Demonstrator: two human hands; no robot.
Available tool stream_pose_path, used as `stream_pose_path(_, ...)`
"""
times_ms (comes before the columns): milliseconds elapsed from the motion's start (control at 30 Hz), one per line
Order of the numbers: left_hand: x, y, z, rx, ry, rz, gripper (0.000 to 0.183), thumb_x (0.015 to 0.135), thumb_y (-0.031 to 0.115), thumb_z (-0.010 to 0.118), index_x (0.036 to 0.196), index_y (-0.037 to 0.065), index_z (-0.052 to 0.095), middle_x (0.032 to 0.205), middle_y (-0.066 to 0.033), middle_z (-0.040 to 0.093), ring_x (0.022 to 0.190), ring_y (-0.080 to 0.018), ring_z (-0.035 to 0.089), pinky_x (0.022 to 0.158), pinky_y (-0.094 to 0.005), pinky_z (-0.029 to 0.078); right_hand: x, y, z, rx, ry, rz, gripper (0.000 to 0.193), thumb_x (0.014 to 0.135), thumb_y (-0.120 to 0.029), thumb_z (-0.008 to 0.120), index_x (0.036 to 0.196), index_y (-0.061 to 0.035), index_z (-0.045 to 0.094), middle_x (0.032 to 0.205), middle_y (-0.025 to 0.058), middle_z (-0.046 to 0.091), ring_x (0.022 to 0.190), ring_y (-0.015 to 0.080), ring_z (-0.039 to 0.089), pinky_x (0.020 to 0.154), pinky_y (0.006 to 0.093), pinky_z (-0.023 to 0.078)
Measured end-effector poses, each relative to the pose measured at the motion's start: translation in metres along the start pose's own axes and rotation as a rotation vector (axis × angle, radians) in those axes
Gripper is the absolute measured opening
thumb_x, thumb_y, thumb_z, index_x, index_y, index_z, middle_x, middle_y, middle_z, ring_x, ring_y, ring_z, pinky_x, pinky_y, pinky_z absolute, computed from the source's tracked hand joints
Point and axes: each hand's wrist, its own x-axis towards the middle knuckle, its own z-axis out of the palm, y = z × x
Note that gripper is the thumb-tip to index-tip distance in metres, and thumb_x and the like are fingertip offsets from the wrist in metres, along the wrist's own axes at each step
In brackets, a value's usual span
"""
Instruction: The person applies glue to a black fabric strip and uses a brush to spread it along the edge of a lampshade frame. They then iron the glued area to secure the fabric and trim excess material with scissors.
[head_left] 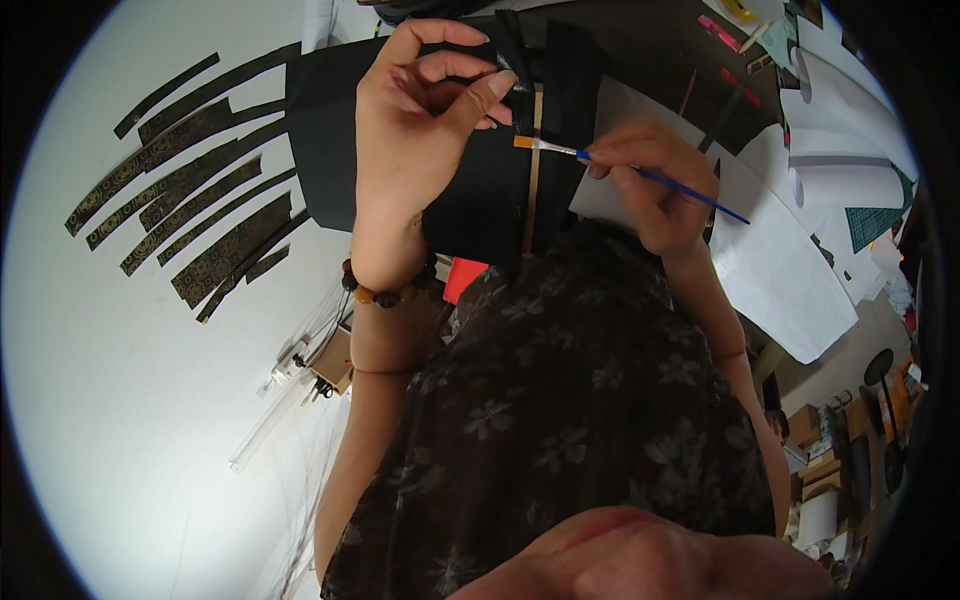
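My right hand [655,180] grips a thin paintbrush [523,142] by its blue handle. The flat orange bristles point left and lie over a narrow light-brown strip [532,200], close to my left fingertips. My left hand [415,135] is closed, thumb and finger pinching the edge of a narrow black strip [512,40] that looks shiny in places. Beneath both lies a large black sheet [322,160], partly covered by my left hand and wrist. Another black piece [570,80] stands just right of the brown strip.
Several dark patterned strips [235,240] fan out on the white table at left. White paper [775,260] and paper rolls [845,185] lie at right, near a green cutting mat [880,215]. A pink tool [718,33] rests on the dark surface at the far right.
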Motion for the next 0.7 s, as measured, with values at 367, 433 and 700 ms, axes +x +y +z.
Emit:
stream_pose_path(367, 0.0, 0.0, 0.0, -0.022, -0.013, 0.003, 0.031, 0.083, -0.006, 0.069, 0.112, -0.001, 0.057, 0.086, -0.0077, 0.069, 0.069, -0.0137, 0.067, 0.061, -0.0195, 0.048, -0.002, 0.001, 0.0, 0.054, -0.021, 0.005, 0.016, 0.085, 0.006, 0.055, 0.097, 0.0056, 0.066, 0.092, 0.0172, 0.067, 0.075, 0.0181, 0.067, 0.067, 0.0256, 0.054)
stream_pose_path(433, 0.001, -0.003, -0.001, -0.025, -0.025, 0.017, 0.03, 0.083, -0.008, 0.067, 0.11, -0.001, 0.056, 0.085, -0.0072, 0.069, 0.068, -0.0132, 0.068, 0.059, -0.0196, 0.049, -0.005, -0.003, 0.0, 0.093, 0.032, -0.007, 0.015, 0.086, 0.006, 0.055, 0.097, 0.0058, 0.066, 0.093, 0.0173, 0.067, 0.076, 0.0181, 0.067, 0.067, 0.0258, 0.054)
stream_pose_path(700, 0.003, -0.004, -0.001, -0.032, -0.045, 0.02, 0.031, 0.083, -0.008, 0.067, 0.111, -0.001, 0.055, 0.085, -0.0072, 0.069, 0.068, -0.0137, 0.068, 0.059, -0.0203, 0.051, -0.019, -0.012, 0.031, -0.058, 0.256, 0.019, 0.014, 0.088, 0.006, 0.056, 0.099, 0.0064, 0.065, 0.093, 0.0171, 0.068, 0.077, 0.0178, 0.067, 0.067, 0.026, 0.054)
